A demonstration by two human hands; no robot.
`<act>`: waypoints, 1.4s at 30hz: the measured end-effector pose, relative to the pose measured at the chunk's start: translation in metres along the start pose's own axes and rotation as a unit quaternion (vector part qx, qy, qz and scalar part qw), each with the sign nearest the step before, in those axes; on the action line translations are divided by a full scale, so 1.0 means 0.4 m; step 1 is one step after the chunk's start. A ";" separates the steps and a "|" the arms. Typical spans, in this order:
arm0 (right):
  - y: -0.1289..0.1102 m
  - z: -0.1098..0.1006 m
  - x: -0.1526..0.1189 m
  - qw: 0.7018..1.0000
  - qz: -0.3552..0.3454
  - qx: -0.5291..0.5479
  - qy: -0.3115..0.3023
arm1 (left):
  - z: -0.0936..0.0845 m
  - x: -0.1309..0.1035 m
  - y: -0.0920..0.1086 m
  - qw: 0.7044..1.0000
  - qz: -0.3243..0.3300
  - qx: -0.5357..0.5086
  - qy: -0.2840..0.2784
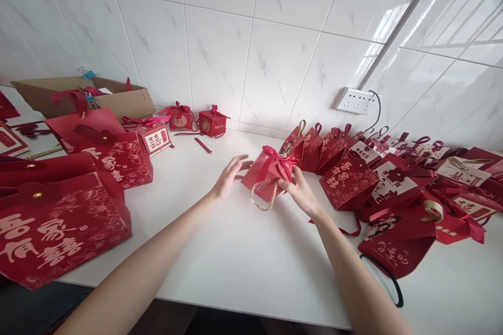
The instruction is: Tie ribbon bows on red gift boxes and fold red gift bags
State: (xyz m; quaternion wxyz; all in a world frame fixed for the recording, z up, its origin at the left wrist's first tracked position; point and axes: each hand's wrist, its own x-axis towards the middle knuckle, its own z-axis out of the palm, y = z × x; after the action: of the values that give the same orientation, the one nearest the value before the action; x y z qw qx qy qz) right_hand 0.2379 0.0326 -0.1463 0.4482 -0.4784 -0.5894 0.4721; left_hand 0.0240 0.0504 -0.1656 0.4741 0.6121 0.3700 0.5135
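A small red gift box [257, 174] with a red ribbon bow [277, 161] on top and a twisted gold cord handle [264, 207] hanging at its front is tilted above the white table [236, 256]. My right hand [301, 191] grips its right side near the bow, thumb in front. On the other side, my left hand [230, 177] has its fingers apart beside the box; the fingertips are close to its left edge, and whether they touch it is unclear.
Large red bags [58, 225] stand at the left, before a cardboard box [129, 103]. Two small red boxes [212, 123] and a short strap [203, 145] lie near the wall. Many red gift boxes [348, 180] crowd the right, with a black loop [395, 288] and a power strip [354, 101] nearby.
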 end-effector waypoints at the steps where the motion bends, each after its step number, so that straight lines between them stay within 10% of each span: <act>1: -0.001 -0.005 0.002 0.998 0.031 0.050 -0.012 | -0.002 -0.001 0.005 1.000 0.010 0.001 -0.012; 19: 0.021 0.038 -0.012 0.899 0.186 0.363 -0.158 | 0.033 -0.051 0.048 0.939 0.291 0.183 0.008; 42: -0.009 0.089 -0.026 0.895 0.219 0.373 -0.115 | 0.063 -0.048 0.085 0.974 0.148 0.100 0.141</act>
State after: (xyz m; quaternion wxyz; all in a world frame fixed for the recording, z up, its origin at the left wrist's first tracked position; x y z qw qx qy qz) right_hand 0.2039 0.0172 -0.1491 0.4083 -0.3359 -0.2981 0.7947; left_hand 0.0436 0.0179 -0.1390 0.2726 0.6259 0.3878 0.6193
